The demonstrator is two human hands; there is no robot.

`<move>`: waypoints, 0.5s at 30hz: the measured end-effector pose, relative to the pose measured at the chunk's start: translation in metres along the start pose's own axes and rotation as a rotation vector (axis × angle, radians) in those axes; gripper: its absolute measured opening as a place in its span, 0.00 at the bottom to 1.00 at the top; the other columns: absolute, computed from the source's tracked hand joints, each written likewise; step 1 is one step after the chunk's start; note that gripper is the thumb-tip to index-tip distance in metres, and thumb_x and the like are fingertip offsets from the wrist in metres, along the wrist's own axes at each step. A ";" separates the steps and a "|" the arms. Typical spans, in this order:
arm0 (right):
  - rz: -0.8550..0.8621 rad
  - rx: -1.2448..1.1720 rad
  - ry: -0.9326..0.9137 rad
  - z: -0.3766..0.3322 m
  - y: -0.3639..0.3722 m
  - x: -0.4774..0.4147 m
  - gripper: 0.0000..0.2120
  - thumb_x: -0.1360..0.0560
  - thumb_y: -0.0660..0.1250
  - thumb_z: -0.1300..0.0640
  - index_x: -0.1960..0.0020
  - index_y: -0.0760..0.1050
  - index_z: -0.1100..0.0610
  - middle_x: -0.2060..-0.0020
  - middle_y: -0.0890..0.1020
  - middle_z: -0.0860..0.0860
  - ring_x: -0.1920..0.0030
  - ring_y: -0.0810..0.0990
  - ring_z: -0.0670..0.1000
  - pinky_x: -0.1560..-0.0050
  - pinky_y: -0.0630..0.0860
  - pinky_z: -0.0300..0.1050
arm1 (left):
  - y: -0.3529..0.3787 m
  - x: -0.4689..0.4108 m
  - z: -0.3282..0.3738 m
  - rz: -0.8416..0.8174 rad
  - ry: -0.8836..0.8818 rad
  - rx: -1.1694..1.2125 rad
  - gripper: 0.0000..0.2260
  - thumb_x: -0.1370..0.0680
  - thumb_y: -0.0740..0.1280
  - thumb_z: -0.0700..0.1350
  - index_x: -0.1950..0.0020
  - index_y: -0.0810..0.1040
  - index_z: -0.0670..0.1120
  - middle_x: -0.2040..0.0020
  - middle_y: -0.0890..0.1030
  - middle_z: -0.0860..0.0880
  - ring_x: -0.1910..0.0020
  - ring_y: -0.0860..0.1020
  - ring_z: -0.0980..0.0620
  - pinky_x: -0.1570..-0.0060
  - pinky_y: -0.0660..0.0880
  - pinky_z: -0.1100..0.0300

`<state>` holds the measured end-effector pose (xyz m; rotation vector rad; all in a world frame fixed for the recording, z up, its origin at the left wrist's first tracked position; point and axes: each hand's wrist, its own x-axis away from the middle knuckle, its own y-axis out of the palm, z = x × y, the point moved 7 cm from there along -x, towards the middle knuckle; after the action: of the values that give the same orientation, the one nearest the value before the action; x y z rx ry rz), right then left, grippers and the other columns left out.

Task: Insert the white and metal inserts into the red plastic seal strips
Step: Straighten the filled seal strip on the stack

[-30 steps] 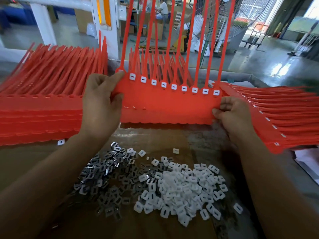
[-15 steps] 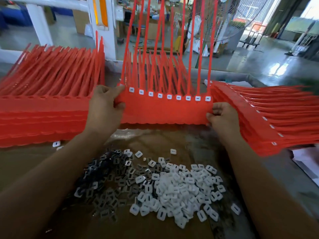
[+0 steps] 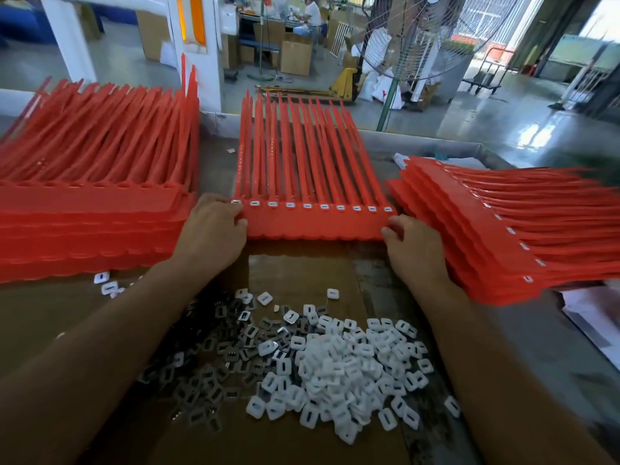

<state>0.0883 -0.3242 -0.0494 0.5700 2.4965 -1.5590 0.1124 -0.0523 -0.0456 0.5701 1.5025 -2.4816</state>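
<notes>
Mid-frame: red strip set lying flat, inserts seated along whole row. Left hand, right hand pinch its ends, fingers curled. Filling step looks done; next, probably move it onto stack at frame right, level, nothing popping out.

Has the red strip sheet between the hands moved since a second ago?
Yes. The sheet has tipped back and down; its tails no longer tower above the left stack.

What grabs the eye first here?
Bright red dominates: a comb of red seal strips lies centre, gripped at its ends by the left hand and right hand, with a left stack and right stack flanking it. In front, a white insert pile sits beside a metal insert pile.
</notes>
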 end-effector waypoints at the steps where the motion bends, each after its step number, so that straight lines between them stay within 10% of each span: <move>1: -0.022 0.007 -0.009 -0.002 0.002 0.002 0.17 0.22 0.61 0.56 0.36 0.72 0.60 0.37 0.75 0.56 0.36 0.71 0.54 0.37 0.61 0.43 | 0.000 0.000 0.000 -0.016 -0.001 -0.001 0.12 0.25 0.62 0.39 0.45 0.78 0.35 0.42 0.75 0.36 0.37 0.67 0.43 0.41 0.57 0.61; 10: -0.078 0.023 -0.043 -0.006 0.002 0.009 0.21 0.24 0.64 0.54 0.33 0.69 0.60 0.33 0.70 0.55 0.32 0.67 0.53 0.34 0.58 0.41 | -0.032 0.016 0.016 0.013 0.013 0.139 0.15 0.25 0.64 0.41 0.39 0.75 0.41 0.37 0.74 0.43 0.37 0.70 0.48 0.40 0.60 0.63; 15: -0.054 0.022 -0.053 -0.006 -0.002 0.011 0.20 0.24 0.65 0.55 0.34 0.71 0.59 0.33 0.71 0.55 0.33 0.68 0.52 0.35 0.59 0.41 | -0.030 0.037 -0.010 -0.062 -0.492 0.934 0.10 0.26 0.64 0.35 0.45 0.78 0.41 0.59 0.79 0.48 0.62 0.76 0.56 0.65 0.74 0.71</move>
<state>0.0780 -0.3171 -0.0481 0.4613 2.4789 -1.6001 0.0702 -0.0279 -0.0410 -0.0125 0.1449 -2.9615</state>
